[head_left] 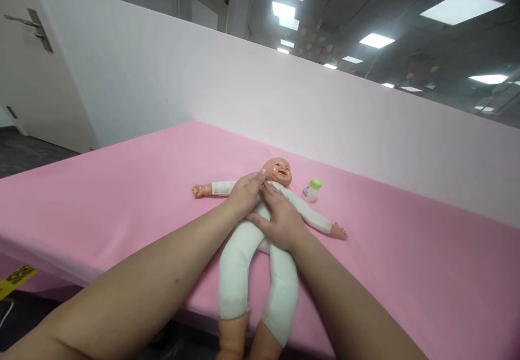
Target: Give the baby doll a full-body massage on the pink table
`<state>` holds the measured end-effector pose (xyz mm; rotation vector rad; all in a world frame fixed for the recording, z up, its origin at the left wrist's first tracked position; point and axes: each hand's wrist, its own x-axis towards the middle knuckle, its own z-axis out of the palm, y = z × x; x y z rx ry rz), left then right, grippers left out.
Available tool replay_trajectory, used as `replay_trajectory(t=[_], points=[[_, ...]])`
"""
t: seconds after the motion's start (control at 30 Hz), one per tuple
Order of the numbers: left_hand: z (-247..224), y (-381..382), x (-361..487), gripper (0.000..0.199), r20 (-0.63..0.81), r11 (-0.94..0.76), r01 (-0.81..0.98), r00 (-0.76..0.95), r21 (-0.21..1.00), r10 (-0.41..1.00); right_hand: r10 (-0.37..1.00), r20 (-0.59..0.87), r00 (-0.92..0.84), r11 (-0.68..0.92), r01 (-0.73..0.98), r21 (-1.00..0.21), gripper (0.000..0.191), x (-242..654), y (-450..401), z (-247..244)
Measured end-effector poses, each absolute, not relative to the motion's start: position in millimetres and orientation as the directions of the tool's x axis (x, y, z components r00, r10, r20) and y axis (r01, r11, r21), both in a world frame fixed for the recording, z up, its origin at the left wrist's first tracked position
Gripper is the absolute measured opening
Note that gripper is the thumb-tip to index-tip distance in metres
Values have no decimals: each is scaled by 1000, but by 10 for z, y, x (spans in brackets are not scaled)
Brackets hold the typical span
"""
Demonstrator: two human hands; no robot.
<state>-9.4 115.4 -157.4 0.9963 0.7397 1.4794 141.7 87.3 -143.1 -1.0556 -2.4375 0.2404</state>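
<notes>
A baby doll (235, 273) with a white cloth body and plastic head, hands and feet lies on its back on the pink-covered table (134, 187). Its arms are spread wide and its lower legs reach past the near edge. My left hand (247, 193) rests on the upper chest at the doll's shoulder, fingers stretched towards the neck. Flat on the chest and belly lies my right hand (282, 216), its thumb pointing left and its fingers up the chest. The two hands are close together and cover most of the torso.
A small clear bottle (312, 190) with a green cap and pinkish contents is right of the doll's head. A white wall (244, 95) rises behind the table, with glass above it. At the left are a door (44, 73) and a yellow coded tag (18, 280).
</notes>
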Motion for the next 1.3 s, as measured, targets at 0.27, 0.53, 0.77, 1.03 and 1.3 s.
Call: replay_trajectory(t=[0.27,0.53,0.77,1.03,1.3], points=[[-1890,1216,-82,30,419,-377,371,-36,849,907,612,456,-646,791,500,-353,41,1476,935,-1587],[-1872,1126,-188,32,486,-464,392,48,794,872,526,538,-658,850,414,-325,51,1675,777,-1671],[-1815,1162,-335,43,362,-284,609,-4,741,932,163,665,-729,979,34,-202,45,1697,372,-1515],[-1827,1198,-391,65,272,-192,707,-1,681,962,163,539,-826,965,19,-263,60,1698,450,-1575],[-1861,1221,-414,63,241,-173,692,-1,701,971,538,235,-810,823,445,-353,83,1916,761,-1537]])
